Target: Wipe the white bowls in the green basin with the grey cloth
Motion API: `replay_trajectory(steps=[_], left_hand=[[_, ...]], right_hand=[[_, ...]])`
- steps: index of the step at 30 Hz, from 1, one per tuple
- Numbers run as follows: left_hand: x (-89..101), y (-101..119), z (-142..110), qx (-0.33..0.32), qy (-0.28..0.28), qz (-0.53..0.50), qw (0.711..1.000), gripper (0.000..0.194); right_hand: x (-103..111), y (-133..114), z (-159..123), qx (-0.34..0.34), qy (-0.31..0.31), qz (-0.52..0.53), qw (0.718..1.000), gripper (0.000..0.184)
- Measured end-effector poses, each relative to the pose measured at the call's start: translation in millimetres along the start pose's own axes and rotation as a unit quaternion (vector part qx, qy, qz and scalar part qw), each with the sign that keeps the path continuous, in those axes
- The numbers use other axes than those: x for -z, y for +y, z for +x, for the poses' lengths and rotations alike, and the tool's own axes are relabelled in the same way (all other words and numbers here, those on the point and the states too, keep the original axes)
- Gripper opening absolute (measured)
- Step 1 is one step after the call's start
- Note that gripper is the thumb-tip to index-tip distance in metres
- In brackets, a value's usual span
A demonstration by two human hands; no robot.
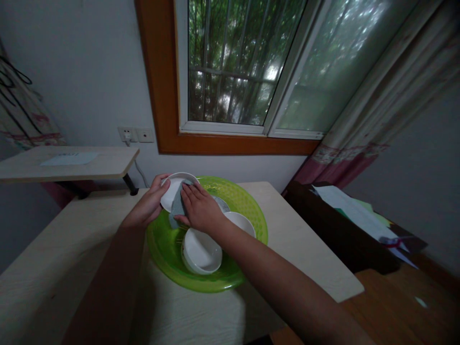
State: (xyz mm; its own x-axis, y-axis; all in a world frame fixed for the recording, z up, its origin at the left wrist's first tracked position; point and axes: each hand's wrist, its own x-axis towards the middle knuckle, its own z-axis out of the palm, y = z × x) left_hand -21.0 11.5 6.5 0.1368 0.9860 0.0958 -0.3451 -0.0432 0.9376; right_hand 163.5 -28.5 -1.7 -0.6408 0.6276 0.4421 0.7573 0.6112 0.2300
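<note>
A white plate (171, 190), its shape partly covered, is tilted up over the far left rim of a green basin (258, 211). My left hand (151, 200) grips the plate by its left edge, with the thumb on the inner face. A grey-blue cloth (177, 207) lies against that face under my right hand (197, 203), whose fingers press it flat to the surface. Inside the basin sit a white bowl (203, 251) tipped on its side and another white bowl (242, 223), partly behind my right forearm. A further pale dish (221, 203) shows behind my right hand.
The basin stands on a pale wooden table (302, 244). At the left is a raised shelf (68, 160) with a paper on it. A dark cabinet (338, 230) with papers and scissors (395, 242) is at the right. Behind are a window and a wall socket (135, 134).
</note>
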Motion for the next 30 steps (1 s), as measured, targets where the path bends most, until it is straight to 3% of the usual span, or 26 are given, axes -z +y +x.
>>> replay_trajectory(steps=[3, 8, 10, 14, 17, 24, 30], left_hand=[[0.4, -1.1, 0.7, -0.009, 0.009, -0.001, 1.000, 0.044], [-1.0, 0.2, -0.6, -0.006, 0.015, 0.003, 1.000, 0.046], [-1.8, 1.3, -1.4, -0.006, 0.012, 0.007, 1.000, 0.047], [-2.2, 2.1, -1.5, -0.007, 0.003, 0.007, 1.000, 0.045], [-2.6, 2.3, -1.8, -0.004, 0.001, 0.003, 1.000, 0.043], [-6.4, 4.1, -6.6, 0.009, -0.011, 0.016, 1.000, 0.044], [-4.9, 3.2, -4.8, 0.002, -0.005, 0.017, 1.000, 0.044]], right_hand=[[0.5, -1.2, 1.2, 0.000, -0.011, -0.016, 1.000, 0.074], [1.6, -1.2, 1.8, 0.040, -0.033, -0.005, 0.999, 0.027], [0.8, -1.4, 1.9, 0.065, -0.045, 0.010, 0.997, 0.022], [-4.3, -3.0, 1.6, 0.103, -0.039, 0.045, 0.993, 0.030], [-8.0, -5.8, 0.6, 0.102, -0.031, 0.068, 0.992, 0.047], [-8.0, -11.6, 1.6, 0.045, -0.002, 0.045, 0.998, 0.078], [-5.5, -10.0, 5.1, -0.022, 0.000, -0.021, 1.000, 0.081]])
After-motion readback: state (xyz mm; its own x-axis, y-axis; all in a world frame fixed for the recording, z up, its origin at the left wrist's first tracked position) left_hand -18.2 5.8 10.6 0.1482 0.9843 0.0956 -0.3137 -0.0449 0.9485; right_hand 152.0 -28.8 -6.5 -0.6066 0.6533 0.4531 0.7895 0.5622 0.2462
